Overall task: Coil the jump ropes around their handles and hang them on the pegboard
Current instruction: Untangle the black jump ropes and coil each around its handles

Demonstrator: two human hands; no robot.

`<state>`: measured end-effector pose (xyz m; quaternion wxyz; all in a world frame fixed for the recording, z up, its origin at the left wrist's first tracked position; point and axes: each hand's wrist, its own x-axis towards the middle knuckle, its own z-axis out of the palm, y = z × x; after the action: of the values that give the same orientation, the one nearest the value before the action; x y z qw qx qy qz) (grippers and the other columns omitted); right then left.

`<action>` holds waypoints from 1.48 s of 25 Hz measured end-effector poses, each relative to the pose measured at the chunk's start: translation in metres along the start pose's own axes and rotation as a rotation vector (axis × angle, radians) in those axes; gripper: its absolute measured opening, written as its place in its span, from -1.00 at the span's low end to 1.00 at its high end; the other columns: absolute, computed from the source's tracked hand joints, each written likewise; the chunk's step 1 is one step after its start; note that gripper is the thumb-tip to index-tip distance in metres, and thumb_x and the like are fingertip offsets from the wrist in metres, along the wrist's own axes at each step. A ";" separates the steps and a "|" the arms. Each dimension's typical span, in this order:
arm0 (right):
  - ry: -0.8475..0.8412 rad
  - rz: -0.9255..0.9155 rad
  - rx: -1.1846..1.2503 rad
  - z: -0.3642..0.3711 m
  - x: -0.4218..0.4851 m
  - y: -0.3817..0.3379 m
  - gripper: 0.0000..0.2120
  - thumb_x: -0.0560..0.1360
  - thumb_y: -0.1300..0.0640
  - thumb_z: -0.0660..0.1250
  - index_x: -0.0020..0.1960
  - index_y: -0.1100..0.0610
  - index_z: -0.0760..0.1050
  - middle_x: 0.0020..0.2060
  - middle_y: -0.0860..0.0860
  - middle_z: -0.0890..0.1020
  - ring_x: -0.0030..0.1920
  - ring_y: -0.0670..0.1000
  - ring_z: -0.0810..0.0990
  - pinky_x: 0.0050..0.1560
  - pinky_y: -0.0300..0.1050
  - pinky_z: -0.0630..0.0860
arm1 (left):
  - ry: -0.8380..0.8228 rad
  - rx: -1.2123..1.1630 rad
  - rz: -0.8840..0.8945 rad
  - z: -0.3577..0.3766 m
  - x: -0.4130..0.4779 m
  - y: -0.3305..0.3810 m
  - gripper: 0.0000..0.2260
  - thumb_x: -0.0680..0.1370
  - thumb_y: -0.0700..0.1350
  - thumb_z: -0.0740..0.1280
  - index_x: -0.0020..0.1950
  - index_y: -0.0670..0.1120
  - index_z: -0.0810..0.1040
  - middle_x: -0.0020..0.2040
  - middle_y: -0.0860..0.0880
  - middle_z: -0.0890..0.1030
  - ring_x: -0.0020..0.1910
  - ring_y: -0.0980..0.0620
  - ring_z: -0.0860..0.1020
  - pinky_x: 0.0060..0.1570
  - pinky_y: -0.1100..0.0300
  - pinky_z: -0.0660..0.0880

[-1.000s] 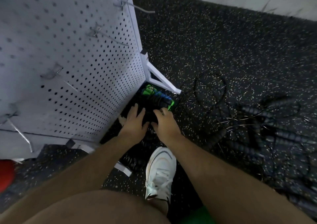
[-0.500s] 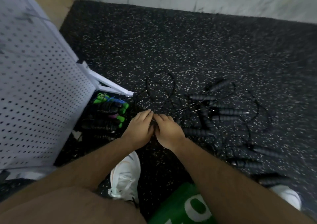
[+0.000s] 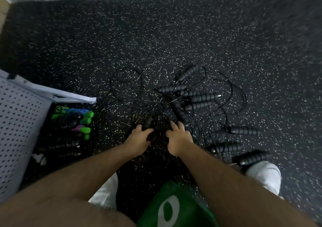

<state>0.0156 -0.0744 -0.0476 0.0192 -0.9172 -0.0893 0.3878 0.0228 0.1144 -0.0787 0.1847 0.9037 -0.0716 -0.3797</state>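
Note:
Several black jump ropes [image 3: 196, 98] with ribbed handles lie tangled on the speckled floor ahead of me. My left hand [image 3: 139, 138] grips one black handle [image 3: 147, 122] at the near edge of the tangle. My right hand [image 3: 179, 138] lies just to its right. Its fingers are spread and bent down onto the thin cords, and whatever is beneath them is hidden. The white pegboard [image 3: 19, 125] stands at the left.
A pile of coiled ropes with green handles [image 3: 76, 120] lies at the foot of the pegboard, behind its white base bar [image 3: 69, 97]. My white shoes [image 3: 263, 176] stand close to loose handles [image 3: 226, 147] on the right. A wall runs along the far edge.
My view swung right, away from the pegboard and onto the tangle. My hands left the coiled pile by the pegboard, moved to the tangle and spread apart; the left now grips a handle.

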 end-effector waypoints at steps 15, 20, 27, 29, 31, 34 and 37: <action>0.487 0.014 0.689 -0.130 -0.073 0.027 -0.72 0.70 0.05 0.14 0.24 0.22 0.47 0.08 0.14 0.58 -0.04 0.13 0.55 -0.07 0.04 0.51 | 0.358 -0.376 0.193 -0.176 -0.134 0.104 -0.61 0.46 -0.43 0.25 -0.02 0.09 0.47 -0.13 0.04 0.52 -0.18 0.05 0.50 -0.34 0.23 0.36; 0.692 -0.058 0.784 -0.220 -0.174 0.041 -0.67 0.68 -0.02 0.18 0.06 0.24 0.55 -0.10 0.12 0.67 -0.12 0.11 0.66 -0.09 0.01 0.60 | 0.343 -0.283 0.179 -0.243 -0.200 0.145 -0.90 0.50 -0.08 0.43 -0.08 -0.10 0.61 -0.28 -0.01 0.65 -0.25 0.03 0.61 -0.22 0.15 0.43; 0.906 -0.395 0.943 -0.299 -0.303 0.027 -0.77 0.62 0.05 0.34 0.00 0.22 0.62 -0.17 0.10 0.72 -0.19 0.06 0.72 -0.13 -0.09 0.68 | 0.259 -0.358 0.355 -0.244 -0.236 0.221 -0.33 0.51 -0.07 0.51 0.50 0.19 0.22 -0.08 -0.15 0.72 -0.24 -0.11 0.72 0.14 0.15 0.44; 0.893 -0.469 1.060 -0.295 -0.310 0.026 -0.76 0.62 0.09 0.35 0.02 0.29 0.62 -0.15 0.14 0.72 -0.19 0.10 0.72 -0.09 -0.02 0.69 | 0.306 -0.448 0.435 -0.229 -0.233 0.242 -0.45 0.52 0.04 0.50 0.39 0.23 0.29 -0.02 -0.06 0.73 -0.33 -0.12 0.69 0.09 0.19 0.49; 0.828 -0.515 1.135 -0.290 -0.308 0.029 -0.78 0.61 0.14 0.36 0.03 0.32 0.62 -0.14 0.18 0.71 -0.20 0.09 0.70 -0.05 0.02 0.68 | 0.381 -0.521 0.460 -0.219 -0.227 0.254 -0.71 0.59 0.06 0.42 0.27 0.07 0.48 -0.04 -0.03 0.73 -0.36 -0.17 0.67 -0.08 0.13 0.55; 0.700 -0.539 1.152 -0.285 -0.300 0.038 -0.83 0.55 0.32 0.35 0.13 0.22 0.59 -0.06 0.19 0.70 -0.16 0.08 0.67 -0.10 0.00 0.63 | 0.507 -0.598 0.448 -0.224 -0.219 0.264 -0.86 0.68 0.00 0.28 0.03 0.04 0.62 -0.12 -0.01 0.74 -0.42 -0.07 0.61 -0.25 0.14 0.45; 0.677 -0.421 0.924 -0.284 -0.287 0.055 -0.51 0.46 0.42 0.28 0.33 0.09 0.47 0.15 0.02 0.61 -0.17 -0.01 0.64 -0.26 -0.12 0.54 | 0.573 -0.651 0.477 -0.237 -0.222 0.263 -0.78 0.70 -0.05 0.23 -0.03 0.01 0.65 -0.26 -0.07 0.71 -0.46 0.02 0.57 -0.33 0.20 0.39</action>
<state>0.0306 -0.1701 0.3486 0.5188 -0.8489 -0.0800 0.0614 0.0390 -0.0022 0.3226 0.5514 0.8255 -0.1007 -0.0658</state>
